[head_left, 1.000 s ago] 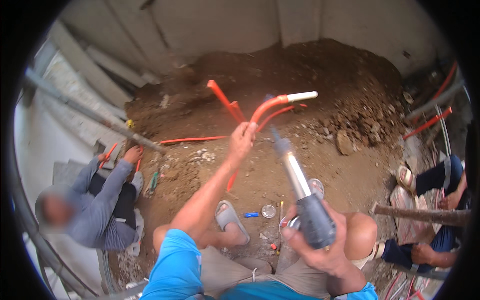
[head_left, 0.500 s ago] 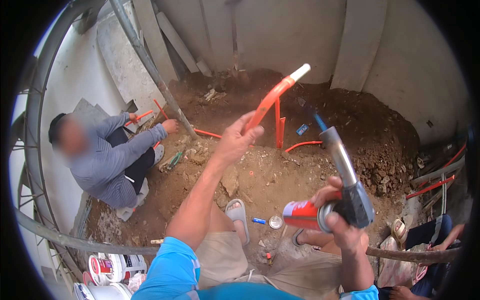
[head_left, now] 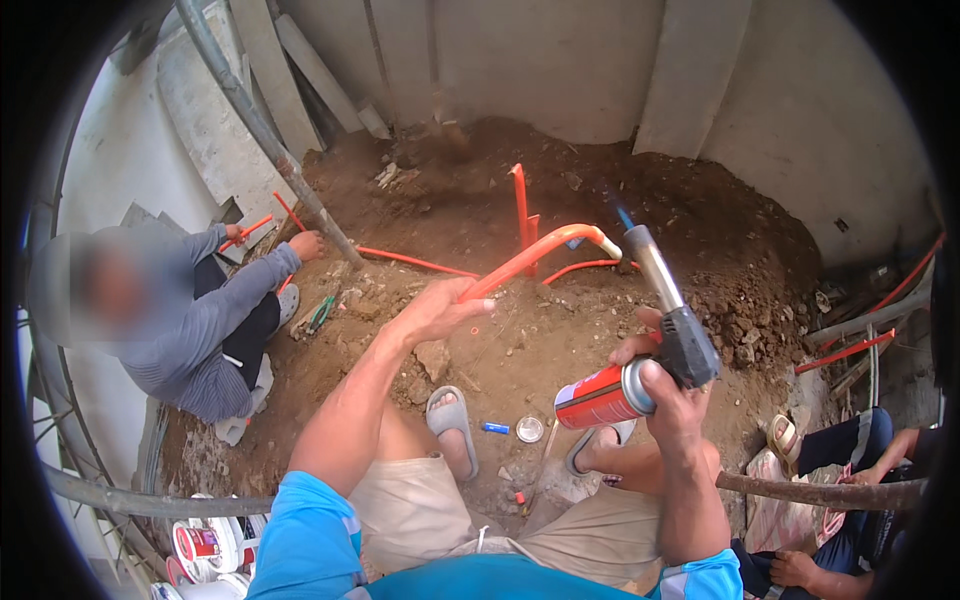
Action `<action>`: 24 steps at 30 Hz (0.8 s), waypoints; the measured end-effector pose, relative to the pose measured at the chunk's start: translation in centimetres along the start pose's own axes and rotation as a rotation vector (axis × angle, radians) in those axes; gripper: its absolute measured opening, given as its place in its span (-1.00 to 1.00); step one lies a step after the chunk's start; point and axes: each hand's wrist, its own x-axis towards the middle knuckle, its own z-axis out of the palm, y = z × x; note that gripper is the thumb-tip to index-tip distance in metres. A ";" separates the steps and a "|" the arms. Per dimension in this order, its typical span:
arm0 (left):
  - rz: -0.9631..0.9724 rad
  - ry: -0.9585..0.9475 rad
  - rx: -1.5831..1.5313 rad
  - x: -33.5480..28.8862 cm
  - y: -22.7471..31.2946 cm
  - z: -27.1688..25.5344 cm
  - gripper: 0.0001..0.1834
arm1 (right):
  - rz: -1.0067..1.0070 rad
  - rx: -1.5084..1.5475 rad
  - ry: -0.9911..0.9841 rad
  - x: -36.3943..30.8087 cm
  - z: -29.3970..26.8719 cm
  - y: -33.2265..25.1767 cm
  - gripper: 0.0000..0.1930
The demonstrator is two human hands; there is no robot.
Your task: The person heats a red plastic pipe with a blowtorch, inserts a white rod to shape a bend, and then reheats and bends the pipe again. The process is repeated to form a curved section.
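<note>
My left hand [head_left: 437, 312] is closed around the lower end of a bent orange plastic pipe [head_left: 530, 254]. At its far end the pipe curves downward to a whitish tip [head_left: 608, 249]. My right hand [head_left: 672, 405] grips a blowtorch [head_left: 690, 345] mounted on a red gas canister [head_left: 595, 398] lying sideways. From the torch's metal nozzle [head_left: 655, 268] a small blue flame [head_left: 625, 217] points up and to the left. The pipe tip is just left of the nozzle, below the flame; I cannot tell whether they touch.
Orange pipes [head_left: 522, 210] stand upright in the dirt ahead. At left a person [head_left: 190, 320] crouches, holding orange pipe, near green-handled pliers [head_left: 321, 315] and a leaning metal pole [head_left: 255, 125]. A blue lighter-like item [head_left: 495, 428] and round lid [head_left: 529, 429] lie between my feet. Another person's arm [head_left: 895, 455] shows at right.
My left hand has lowered the pipe; its whitish tip has swung from pointing up to pointing down, close to the torch nozzle. The torch stays lit in my right hand. The view has shifted slightly.
</note>
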 end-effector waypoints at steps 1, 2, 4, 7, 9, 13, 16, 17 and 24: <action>0.027 0.049 0.021 0.1 0.0 0.0 -0.45 | 0.013 -0.050 0.010 0.2 0.3 -0.2 -0.37; 0.049 0.083 0.034 0.1 0.0 0.5 -0.45 | 0.040 -0.107 0.031 0.1 0.4 -0.2 -0.40; 0.055 0.067 0.058 -0.4 2.0 1.4 -0.44 | 0.123 -0.227 0.104 -0.1 0.3 0.3 -0.58; 0.162 0.007 -0.082 -0.8 2.3 1.9 -0.43 | 0.172 -0.438 0.099 -0.3 -0.7 1.1 -0.72; 0.173 0.060 -0.058 -1.1 2.9 2.3 -0.50 | 0.217 -0.525 0.024 -0.6 -0.6 1.3 -0.75; 0.361 0.303 0.275 -0.8 3.2 3.2 -0.57 | 0.204 -0.645 -0.247 -0.8 -0.6 1.0 -0.74; 0.340 0.411 0.400 -1.2 3.6 3.5 -0.57 | 0.203 -0.655 -0.158 -0.9 -0.8 2.1 -0.75; 0.318 0.439 0.417 -1.3 4.0 3.6 -0.57 | 0.202 -0.658 -0.064 -0.4 -1.0 2.3 -0.75; 0.304 0.499 0.455 -1.9 4.2 3.4 -0.60 | -0.004 -0.865 -0.286 1.5 -0.3 2.9 -0.75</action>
